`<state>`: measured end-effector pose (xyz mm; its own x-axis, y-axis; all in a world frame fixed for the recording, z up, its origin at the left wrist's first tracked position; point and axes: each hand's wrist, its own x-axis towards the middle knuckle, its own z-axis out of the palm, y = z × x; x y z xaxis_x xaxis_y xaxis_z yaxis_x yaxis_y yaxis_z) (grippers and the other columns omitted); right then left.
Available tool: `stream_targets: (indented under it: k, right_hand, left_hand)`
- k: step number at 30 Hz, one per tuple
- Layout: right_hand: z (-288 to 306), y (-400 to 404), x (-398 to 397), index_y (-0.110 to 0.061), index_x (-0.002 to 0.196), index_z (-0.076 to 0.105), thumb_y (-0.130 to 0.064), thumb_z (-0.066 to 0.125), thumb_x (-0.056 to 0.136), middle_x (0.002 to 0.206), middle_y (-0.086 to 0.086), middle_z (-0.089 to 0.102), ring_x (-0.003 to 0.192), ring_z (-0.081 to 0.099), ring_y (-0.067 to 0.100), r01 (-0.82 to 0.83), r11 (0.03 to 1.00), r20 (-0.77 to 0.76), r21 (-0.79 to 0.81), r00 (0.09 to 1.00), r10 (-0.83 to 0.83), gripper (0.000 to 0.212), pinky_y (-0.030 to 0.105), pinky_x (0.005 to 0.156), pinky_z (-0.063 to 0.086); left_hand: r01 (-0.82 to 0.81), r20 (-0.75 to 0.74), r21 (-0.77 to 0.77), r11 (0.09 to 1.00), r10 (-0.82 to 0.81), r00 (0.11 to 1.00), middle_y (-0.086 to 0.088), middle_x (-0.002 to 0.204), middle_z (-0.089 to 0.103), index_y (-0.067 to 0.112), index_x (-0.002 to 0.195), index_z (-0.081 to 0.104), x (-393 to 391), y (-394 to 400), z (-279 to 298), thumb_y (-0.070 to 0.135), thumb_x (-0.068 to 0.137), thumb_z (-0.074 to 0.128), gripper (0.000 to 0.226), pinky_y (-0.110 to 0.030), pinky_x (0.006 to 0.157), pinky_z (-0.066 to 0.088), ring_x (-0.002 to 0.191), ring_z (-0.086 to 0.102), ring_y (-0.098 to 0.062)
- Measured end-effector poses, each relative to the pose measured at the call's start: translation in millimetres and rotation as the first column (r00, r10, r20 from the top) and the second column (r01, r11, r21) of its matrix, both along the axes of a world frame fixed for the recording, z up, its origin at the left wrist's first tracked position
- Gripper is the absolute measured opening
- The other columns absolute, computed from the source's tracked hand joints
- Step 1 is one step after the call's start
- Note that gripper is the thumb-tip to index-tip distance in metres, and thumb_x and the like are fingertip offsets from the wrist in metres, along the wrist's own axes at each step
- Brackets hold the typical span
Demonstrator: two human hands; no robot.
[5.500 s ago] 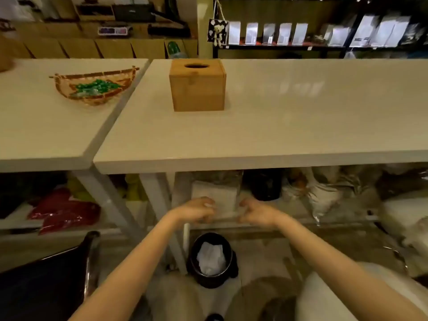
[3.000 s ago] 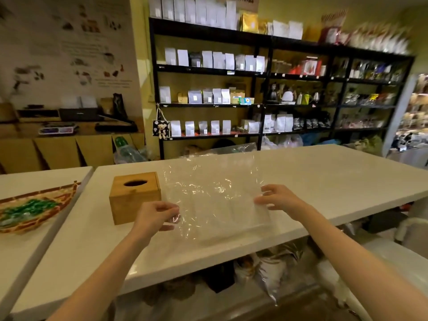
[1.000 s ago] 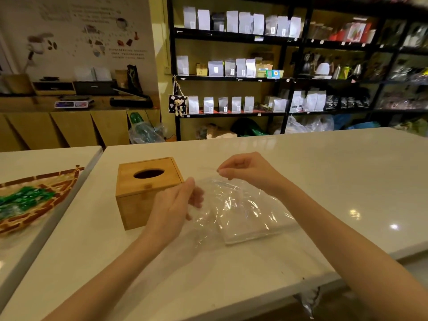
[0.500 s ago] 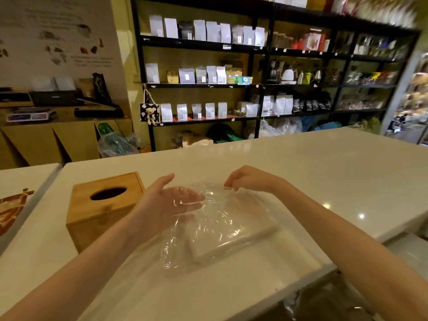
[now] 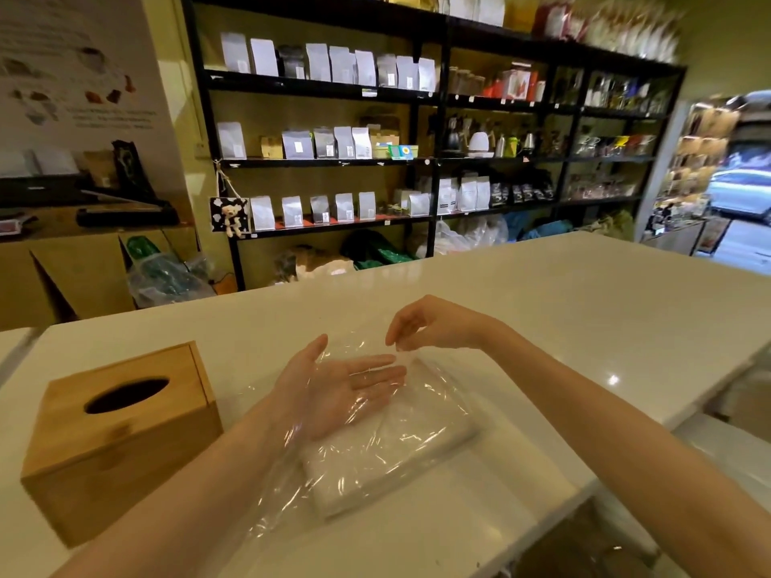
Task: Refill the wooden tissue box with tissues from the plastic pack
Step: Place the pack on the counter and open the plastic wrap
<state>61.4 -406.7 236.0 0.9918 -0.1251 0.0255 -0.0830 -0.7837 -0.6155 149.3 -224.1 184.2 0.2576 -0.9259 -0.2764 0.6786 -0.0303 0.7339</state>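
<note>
The wooden tissue box (image 5: 112, 444) stands on the white table (image 5: 584, 310) at the left, its oval slot facing up. To its right lies the clear plastic pack (image 5: 434, 394) with a flat white stack of tissues (image 5: 375, 465) inside. My left hand (image 5: 333, 390) is flat, palm up, with film over the palm and wrist; it appears to be inside the pack's mouth, above the tissues. My right hand (image 5: 429, 323) is just beyond, its fingertips pinching the pack's upper edge and lifting it.
Black shelves (image 5: 417, 160) of pouches and jars rise behind the table's far edge. The table's front edge runs diagonally at lower right, close to the pack. A second table (image 5: 12, 344) adjoins at the far left.
My left hand has flattened and slid further under the film, over the tissues. My right hand has raised the pack's edge a little. The view has shifted slightly.
</note>
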Motion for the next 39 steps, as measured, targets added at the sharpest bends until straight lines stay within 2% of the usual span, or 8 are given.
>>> stream_targets:
  k: [3,12,17,28,30,33,35,39]
  right_hand:
    - [-1,-5,-4,-0.007,0.097,0.070,0.000,0.064,0.081,0.083,0.004,0.069,0.076,0.062,0.009,0.030,0.999,0.034,0.026,0.999,-0.031,0.018,0.014,0.076,0.049]
    - [8,-9,-22,-0.008,0.096,0.072,-0.005,0.066,0.082,0.091,0.002,0.071,0.074,0.064,-0.005,0.089,0.994,0.135,0.056,0.986,-0.096,0.016,0.006,0.074,0.049]
    - [26,-2,-41,-0.020,0.089,0.073,-0.008,0.065,0.083,0.087,-0.010,0.071,0.085,0.066,0.004,0.100,0.993,0.187,0.064,0.976,-0.111,0.015,0.011,0.080,0.051]
    - [73,30,-117,-0.019,0.085,0.073,-0.005,0.067,0.079,0.085,0.006,0.074,0.077,0.067,0.016,-0.072,0.997,-0.157,-0.006,0.985,0.070,0.017,0.027,0.078,0.056]
    - [72,35,-132,-0.021,0.087,0.071,-0.003,0.068,0.077,0.081,-0.002,0.071,0.071,0.064,0.005,-0.163,0.985,-0.280,0.048,0.945,0.170,0.021,0.013,0.067,0.050]
    - [55,39,-154,-0.027,0.096,0.069,-0.016,0.072,0.072,0.089,-0.007,0.069,0.079,0.063,0.005,-0.236,0.970,-0.398,0.058,0.886,0.239,0.027,0.007,0.066,0.045]
    - [38,39,-168,-0.032,0.101,0.069,-0.030,0.073,0.067,0.101,-0.005,0.070,0.090,0.063,0.007,-0.240,0.970,-0.439,0.045,0.867,0.235,0.034,0.010,0.071,0.046]
    - [10,38,-182,-0.033,0.108,0.066,-0.037,0.073,0.062,0.103,-0.011,0.068,0.101,0.061,0.004,-0.210,0.976,-0.518,0.055,0.830,0.208,0.047,0.021,0.080,0.048]
  left_hand:
    - [-0.027,-0.087,-0.006,1.000,0.027,0.996,-0.030,0.107,0.065,-0.015,0.104,0.061,1,-6,-9,0.046,0.089,0.023,0.073,-0.043,0.071,0.060,0.089,0.070,-0.037]
    - [-0.099,-0.105,0.042,0.994,0.103,0.989,-0.034,0.105,0.063,-0.017,0.110,0.051,2,-11,-17,0.043,0.092,0.020,0.070,-0.047,0.094,0.043,0.090,0.067,-0.040]
    - [-0.083,-0.126,0.021,0.996,0.085,0.988,-0.034,0.116,0.057,-0.017,0.116,0.046,5,-10,-17,0.042,0.091,0.023,0.068,-0.047,0.080,0.054,0.093,0.067,-0.041]
    - [-0.038,0.356,0.107,0.993,-0.003,0.934,-0.015,0.110,0.064,0.000,0.098,0.066,-19,-3,16,0.025,0.085,0.043,0.037,-0.034,0.084,0.052,0.097,0.066,-0.026]
    - [-0.087,0.635,0.101,0.991,0.003,0.773,-0.011,0.122,0.061,0.007,0.108,0.062,-37,6,25,0.021,0.093,0.038,0.032,-0.029,0.093,0.044,0.110,0.058,-0.022]
    - [-0.200,0.968,0.154,0.968,-0.108,0.225,0.001,0.139,0.048,0.020,0.122,0.056,-66,23,27,0.028,0.095,0.040,0.033,-0.021,0.098,0.031,0.125,0.044,-0.013]
    - [-0.236,0.955,0.241,0.941,-0.273,-0.115,0.002,0.154,0.026,0.018,0.138,0.038,-78,30,17,0.037,0.095,0.034,0.047,-0.023,0.108,0.018,0.140,0.024,-0.012]
    - [-0.302,0.789,0.429,0.852,-0.515,-0.334,-0.007,0.158,-0.003,0.010,0.147,0.005,-91,38,-8,0.047,0.094,0.019,0.065,-0.033,0.118,0.002,0.146,-0.002,-0.017]
